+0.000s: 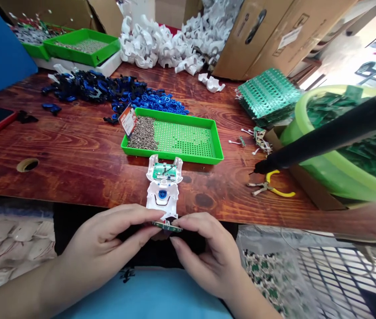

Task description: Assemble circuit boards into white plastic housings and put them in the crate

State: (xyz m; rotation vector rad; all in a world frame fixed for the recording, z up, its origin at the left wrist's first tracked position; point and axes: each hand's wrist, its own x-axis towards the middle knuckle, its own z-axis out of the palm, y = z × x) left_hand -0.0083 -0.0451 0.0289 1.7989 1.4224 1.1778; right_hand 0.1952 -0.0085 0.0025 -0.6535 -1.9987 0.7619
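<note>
Between the fingertips of both hands, just off the table's front edge, is a small green circuit board (167,227) seen nearly edge-on. My left hand (115,239) pinches its left end, thumb below and fingers above. At its right end my right hand (208,252) grips it, forefinger on top and thumb beneath. Right beyond the board lies a white plastic shell (171,204) with a blue round part in it. Touching that shell on the far side is a second white shell (150,172), which carries a green circuit board (161,171).
A green perforated tray (219,141) holds small screws. Behind it are blue and black parts (98,88) and heaped white shells (161,40). To the right lie yellow-handled pliers (276,188), a black electric screwdriver (324,135), stacked green boards (268,95) and a tub (303,110) of boards.
</note>
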